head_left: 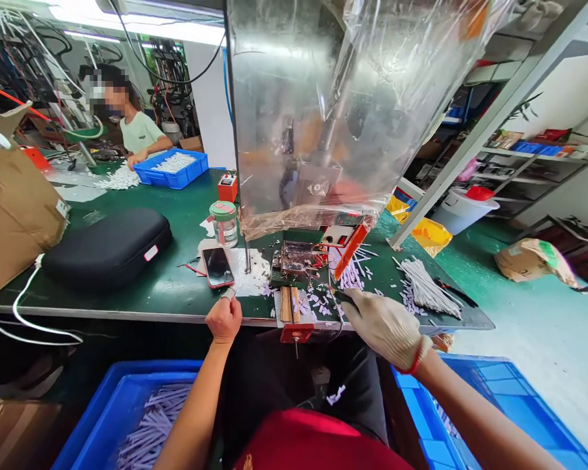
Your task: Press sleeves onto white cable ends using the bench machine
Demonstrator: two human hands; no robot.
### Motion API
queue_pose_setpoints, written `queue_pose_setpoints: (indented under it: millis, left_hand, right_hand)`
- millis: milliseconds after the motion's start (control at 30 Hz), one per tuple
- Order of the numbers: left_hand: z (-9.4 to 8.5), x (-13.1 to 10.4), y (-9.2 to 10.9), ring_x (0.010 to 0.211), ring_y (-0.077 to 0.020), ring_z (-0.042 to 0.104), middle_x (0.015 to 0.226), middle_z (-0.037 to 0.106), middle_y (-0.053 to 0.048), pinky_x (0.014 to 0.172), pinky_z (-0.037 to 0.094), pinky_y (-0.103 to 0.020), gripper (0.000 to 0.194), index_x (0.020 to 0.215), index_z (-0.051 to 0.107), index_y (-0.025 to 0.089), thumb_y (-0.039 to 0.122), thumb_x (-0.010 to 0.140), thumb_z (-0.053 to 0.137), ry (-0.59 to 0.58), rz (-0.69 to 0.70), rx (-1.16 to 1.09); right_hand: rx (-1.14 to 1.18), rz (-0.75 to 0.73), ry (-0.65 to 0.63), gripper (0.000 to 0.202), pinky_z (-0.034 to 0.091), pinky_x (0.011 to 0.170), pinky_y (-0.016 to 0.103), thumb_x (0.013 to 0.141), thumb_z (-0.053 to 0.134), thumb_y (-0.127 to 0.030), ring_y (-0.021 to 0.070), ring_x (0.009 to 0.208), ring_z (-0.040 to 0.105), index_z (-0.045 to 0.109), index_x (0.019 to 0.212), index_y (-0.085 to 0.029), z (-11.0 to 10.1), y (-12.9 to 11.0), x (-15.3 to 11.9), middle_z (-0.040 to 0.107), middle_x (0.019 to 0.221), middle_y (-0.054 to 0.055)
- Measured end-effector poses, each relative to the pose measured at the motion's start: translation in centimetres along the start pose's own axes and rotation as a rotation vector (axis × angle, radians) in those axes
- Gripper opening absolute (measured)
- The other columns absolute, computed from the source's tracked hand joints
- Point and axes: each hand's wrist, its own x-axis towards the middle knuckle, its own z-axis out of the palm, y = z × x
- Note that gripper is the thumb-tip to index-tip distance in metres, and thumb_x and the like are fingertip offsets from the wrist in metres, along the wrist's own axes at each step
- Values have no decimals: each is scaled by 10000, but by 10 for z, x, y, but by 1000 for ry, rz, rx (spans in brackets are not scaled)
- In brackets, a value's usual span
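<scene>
My left hand (225,318), bare, is closed at the table's front edge, just below a phone (218,267); what its fingers hold, if anything, is too small to name. A white knitted glove covers my right hand (383,326), whose fingers are closed round a dark-handled tool (342,296) right of a small machine (298,260). In front of the machine sits a wooden block (289,304) above a red bracket (296,333). Small white and lilac pieces are scattered around. A bundle of white sticks (428,286) lies farther right, beside black pliers (457,292).
A plastic-wrapped clear guard (318,117) hangs over the machine. On the green table (127,303) are a black case (108,248), a jar (224,223) and an orange box (227,187). Blue bins (122,385) flank my legs. A person sits behind a blue tray (172,176).
</scene>
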Motion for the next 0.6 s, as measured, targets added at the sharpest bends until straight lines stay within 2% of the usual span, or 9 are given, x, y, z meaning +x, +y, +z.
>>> queue_pose_setpoints:
  millis: [67,133,233,333,400,467,533,600]
  left_hand:
    - [-1,1,1,463,-164,447,490,458,8,511,257,-301,328,591,410,253,280,900,519,-5,-14,-14]
    - [-3,2,1,466,-160,444,493,453,11,511,256,-295,322,594,409,251,283,895,519,-16,-32,-23]
    - [-7,3,3,467,-163,442,495,451,11,509,262,-290,318,592,407,251,285,888,518,-43,-47,-32]
    - [-8,7,5,470,-167,450,492,453,9,509,283,-286,302,594,422,250,288,879,515,-80,-49,-51]
    - [-8,11,7,472,-169,458,487,448,8,510,298,-283,294,594,430,250,279,877,505,-97,-55,-57]
    - [-11,14,11,478,-174,475,485,450,2,512,317,-283,290,586,434,250,248,869,493,-108,-58,-47]
    - [-17,12,19,487,-180,502,490,475,-11,512,340,-285,286,569,439,249,203,846,492,-117,-51,-9]
    - [-21,10,28,493,-178,529,498,517,-29,502,357,-285,283,544,441,247,155,804,506,-126,-36,56]
  right_hand:
    - [96,33,78,379,507,677,291,1007,424,-427,231,822,727,602,1300,-268,12,0,-13,739,987,81]
    - [181,-38,146,410,491,709,264,1007,435,-429,205,887,712,562,1365,-273,28,-13,-13,719,1086,78]
    - [266,-122,191,470,480,735,260,1021,391,-484,204,929,697,535,1410,-263,51,-40,8,700,1119,82]
    - [354,-56,199,494,499,740,284,1022,373,-507,216,906,707,520,1426,-262,68,-46,23,697,1149,75]
    - [432,23,197,467,523,772,304,1021,387,-457,221,920,714,521,1415,-247,76,-35,14,689,1203,79]
    - [497,66,198,447,546,823,337,1016,379,-423,235,974,711,529,1396,-242,83,-17,-8,675,1255,84]
    - [504,24,206,476,565,855,380,1008,359,-454,261,1039,699,522,1408,-256,92,4,-31,667,1282,94]
    - [458,-95,244,503,588,820,418,985,372,-509,294,1036,698,545,1404,-290,106,24,-33,692,1220,112]
